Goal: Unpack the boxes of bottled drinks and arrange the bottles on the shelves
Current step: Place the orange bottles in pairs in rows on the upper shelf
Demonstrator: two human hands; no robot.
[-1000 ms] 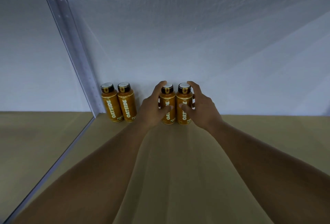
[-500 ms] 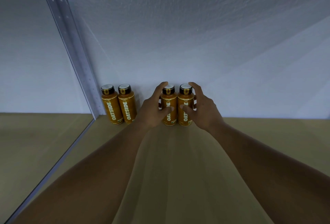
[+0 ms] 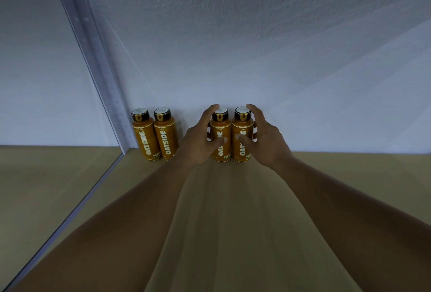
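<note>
Two bottles (image 3: 242, 124) seemingly stay gripped: left hand (image 3: 198, 140), right hand (image 3: 265, 140).

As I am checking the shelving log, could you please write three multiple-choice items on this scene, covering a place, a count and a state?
1. Where does the untouched pair of bottles stand?
A. Beside the metal upright
B. At the front edge
C. At the far right

2. How many bottles stand on the shelf?
A. Two
B. Four
C. Six

3. What are the left hand and right hand doing?
A. Hanging idle
B. Each gripping one bottle
C. Sharing one bottle

Answers:
1 A: the pair stands right next to the upright's foot.
2 B: that pair plus the two held.
3 B: the left hand curls round the third bottle and the right round the fourth bottle.
</note>
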